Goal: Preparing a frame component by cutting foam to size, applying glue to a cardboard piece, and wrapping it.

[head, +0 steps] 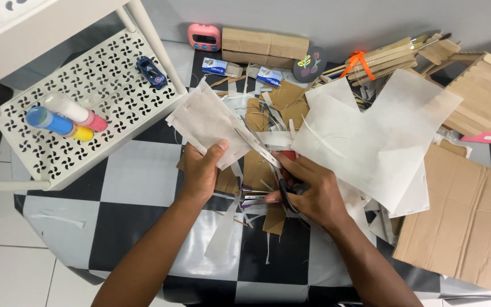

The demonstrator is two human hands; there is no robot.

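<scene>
Paper scraps (pixel 268 142) crowding; left tablecloth (pixel 137 187) seemingly free

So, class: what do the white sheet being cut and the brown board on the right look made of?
White sheet: thin matte paper or tissue, slightly translucent and limp. Brown board: corrugated cardboard, matte, faint ribbing. Left hand holds the sheet.

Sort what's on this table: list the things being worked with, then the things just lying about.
In use:
left hand
white paper piece
right hand
scissors

Lying about:
toy car
paint tubes
pink timer
bundle of wooden sticks
cardboard sheet
large white paper
</scene>
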